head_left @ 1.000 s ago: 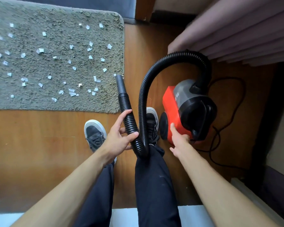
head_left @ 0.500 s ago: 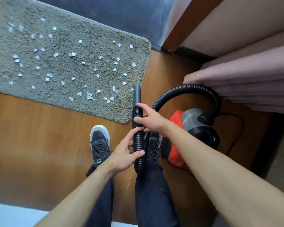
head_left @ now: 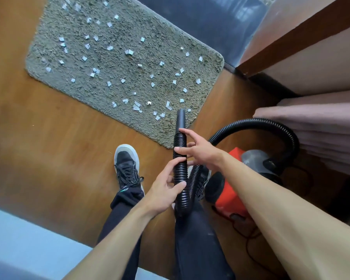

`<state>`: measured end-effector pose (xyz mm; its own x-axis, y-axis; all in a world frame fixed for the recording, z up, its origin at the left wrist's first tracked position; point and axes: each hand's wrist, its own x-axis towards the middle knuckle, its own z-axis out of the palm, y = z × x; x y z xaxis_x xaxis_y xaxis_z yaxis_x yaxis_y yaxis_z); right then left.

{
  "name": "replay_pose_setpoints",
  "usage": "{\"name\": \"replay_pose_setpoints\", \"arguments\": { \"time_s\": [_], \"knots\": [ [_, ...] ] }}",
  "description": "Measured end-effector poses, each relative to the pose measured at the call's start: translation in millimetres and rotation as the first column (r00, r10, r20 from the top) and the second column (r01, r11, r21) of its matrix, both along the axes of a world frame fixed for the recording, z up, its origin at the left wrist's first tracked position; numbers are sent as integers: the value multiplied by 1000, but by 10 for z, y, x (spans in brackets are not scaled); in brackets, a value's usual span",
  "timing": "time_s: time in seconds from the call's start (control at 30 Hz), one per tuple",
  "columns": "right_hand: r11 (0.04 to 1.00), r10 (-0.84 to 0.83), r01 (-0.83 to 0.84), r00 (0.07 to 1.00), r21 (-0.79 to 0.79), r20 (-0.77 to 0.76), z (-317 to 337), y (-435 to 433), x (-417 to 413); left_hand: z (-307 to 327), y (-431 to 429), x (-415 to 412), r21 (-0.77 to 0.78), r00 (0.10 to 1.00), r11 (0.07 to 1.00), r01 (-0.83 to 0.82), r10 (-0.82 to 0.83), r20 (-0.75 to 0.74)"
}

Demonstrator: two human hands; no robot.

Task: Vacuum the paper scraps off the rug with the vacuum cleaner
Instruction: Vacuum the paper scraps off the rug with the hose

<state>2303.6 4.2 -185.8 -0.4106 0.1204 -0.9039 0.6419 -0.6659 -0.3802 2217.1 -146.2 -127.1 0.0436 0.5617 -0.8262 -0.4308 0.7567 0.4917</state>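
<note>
Left hand (head_left: 166, 188) is clamping the hose (head_left: 179, 164); right hand (head_left: 198, 146) is hovering apart at 12 o'clock, risking nozzle (head_left: 180, 118) wobble over the scraps (head_left: 136, 107).

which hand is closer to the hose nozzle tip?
Right. The right hand touches the hose just below the nozzle tip; the left hand grips it lower down.

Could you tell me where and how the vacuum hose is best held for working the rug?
Probably the ribbed hose just behind its smooth nozzle, gripped from the side: the ribs resist slipping, and the tip already points at the rug.
</note>
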Motion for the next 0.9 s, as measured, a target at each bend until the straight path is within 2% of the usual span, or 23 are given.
{"name": "replay_pose_setpoints", "arguments": {
  "time_s": [0.17, 0.3, 0.47, 0.73, 0.9],
  "knots": [
    [1000, -18, 18, 1000, -12, 23, -79, -97, -132, -31, -52, -61, -92, 995, 993, -76, 81, 51],
    [999, -4, 6, 998, -50, 56, -131, -184, -235, -47, -98, -149, -150, 992, 986, -73, 88, 93],
    [993, 28, -23, 999, -115, 45, -190, -171, -356, -109, -136, -286, -171, 989, 980, -97, 114, 92],
    [991, 56, -46, 995, -124, 81, -331, -188, -633, -194, -180, -499, -173, 985, 976, -131, 148, 87],
    [991, 78, -66, 992, -119, 102, -412, -193, -761, -230, -221, -672, -188, 971, 969, -159, 188, 147]
  ]
}}
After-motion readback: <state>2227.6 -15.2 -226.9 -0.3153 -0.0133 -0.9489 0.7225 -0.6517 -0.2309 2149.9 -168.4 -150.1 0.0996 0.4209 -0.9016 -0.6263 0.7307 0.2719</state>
